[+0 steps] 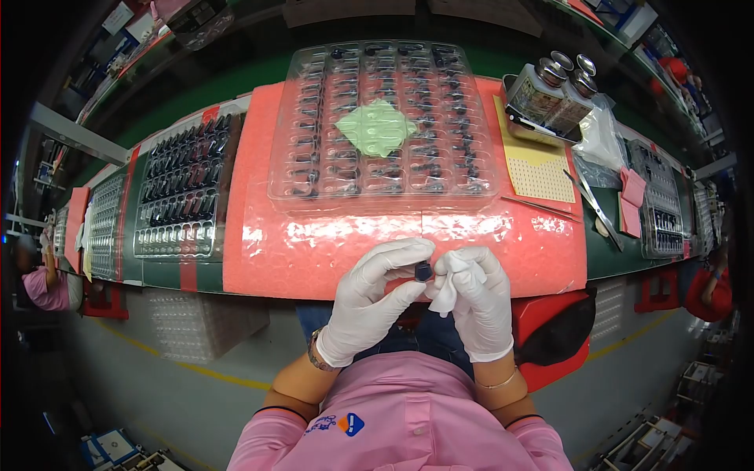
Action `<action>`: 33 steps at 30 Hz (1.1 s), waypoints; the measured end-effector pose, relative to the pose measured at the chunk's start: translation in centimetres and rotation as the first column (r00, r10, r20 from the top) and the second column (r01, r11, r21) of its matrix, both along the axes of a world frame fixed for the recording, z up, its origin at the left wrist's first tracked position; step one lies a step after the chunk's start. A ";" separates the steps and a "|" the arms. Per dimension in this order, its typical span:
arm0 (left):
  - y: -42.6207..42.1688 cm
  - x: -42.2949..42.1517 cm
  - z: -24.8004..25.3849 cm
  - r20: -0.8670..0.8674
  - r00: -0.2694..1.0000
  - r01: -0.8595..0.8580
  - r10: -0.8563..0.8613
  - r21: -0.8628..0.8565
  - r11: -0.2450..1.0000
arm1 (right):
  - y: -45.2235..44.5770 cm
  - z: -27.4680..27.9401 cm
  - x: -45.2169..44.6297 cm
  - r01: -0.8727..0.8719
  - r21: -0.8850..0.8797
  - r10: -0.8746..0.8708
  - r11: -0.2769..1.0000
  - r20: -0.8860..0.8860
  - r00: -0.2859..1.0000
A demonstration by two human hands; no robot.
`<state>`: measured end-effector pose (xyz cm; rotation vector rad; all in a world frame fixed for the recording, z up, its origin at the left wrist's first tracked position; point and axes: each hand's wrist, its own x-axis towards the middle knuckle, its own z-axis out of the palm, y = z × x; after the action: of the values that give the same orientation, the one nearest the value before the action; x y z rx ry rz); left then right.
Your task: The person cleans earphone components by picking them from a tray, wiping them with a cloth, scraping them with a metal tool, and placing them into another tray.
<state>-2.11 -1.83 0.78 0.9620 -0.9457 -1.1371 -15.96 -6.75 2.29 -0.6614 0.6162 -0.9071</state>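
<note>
Head view: my gloved left hand (357, 308) pinches a small dark piece (423, 272) between thumb and fingers over the near edge of the pink mat (290, 263), and my right hand (484, 304) grips a bunched white cloth (462, 282) just beside it. If smooth glove fingers slip or the cloth snags, the piece could, I judge, drop into my lap. Beyond sits the clear tray (385, 202), with bottles (538, 94) and scissors (594, 208) rightward, nothing standing between my hands.
</note>
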 end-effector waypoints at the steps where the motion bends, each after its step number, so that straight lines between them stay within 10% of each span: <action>1: 0.1 0.0 0.1 -0.001 1.000 0.001 -0.001 0.000 1.000 | 0.0 0.0 0.0 -0.006 -0.011 0.006 1.000 0.014 1.000; 4: 0.3 0.1 0.5 0.714 0.657 -0.095 0.244 -0.242 0.966 | 0.1 -1.1 0.7 -0.012 -0.482 -0.114 0.876 -0.230 0.967; 5: 0.3 0.0 0.6 0.713 0.658 -0.094 0.242 -0.241 0.966 | 0.2 -1.3 0.9 -0.064 -0.676 -0.211 0.735 -0.317 0.925; 9: 0.4 -0.2 0.7 0.728 0.620 -0.128 0.294 -0.276 0.953 | 0.2 0.0 1.1 0.096 -0.172 -0.114 0.980 -0.099 0.988; 13: 0.4 -0.2 0.4 0.483 0.861 -0.119 0.157 -0.109 0.987 | 0.1 -0.1 1.3 0.089 -0.173 -0.117 0.981 -0.157 0.981; 15: 0.2 -0.1 0.3 -0.014 0.999 -0.040 0.041 0.074 0.996 | 0.3 -0.3 1.4 0.104 -0.220 -0.143 0.970 -0.166 0.976; 20: 0.1 0.4 1.0 -0.576 0.817 0.191 -0.027 0.226 0.955 | -0.2 -0.3 1.0 0.218 -0.471 -0.346 0.855 -0.205 0.915; 22: 0.1 0.4 1.0 -0.560 0.828 0.194 -0.040 0.218 0.956 | -0.6 0.2 0.6 0.257 -0.542 -0.424 0.800 -0.208 0.881; 25: -0.1 0.2 0.7 -0.534 0.842 0.202 -0.071 0.192 0.960 | -1.9 1.5 0.1 -0.094 -0.967 -0.371 0.236 -0.180 0.911; 30: 0.2 0.2 1.1 -0.212 0.976 -0.013 0.048 0.161 0.987 | -2.1 -1.3 -0.5 -0.281 -0.936 -0.436 0.212 -0.348 0.830; 33: 0.4 -0.1 1.8 -0.071 0.990 -0.108 0.120 0.150 0.983 | -1.7 -2.4 -0.4 -0.167 -0.842 -0.433 0.512 -0.422 0.797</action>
<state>-2.24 -1.47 2.57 1.0669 -0.7413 -1.1508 -16.34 -8.45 -0.14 -1.9123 0.7668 -1.1614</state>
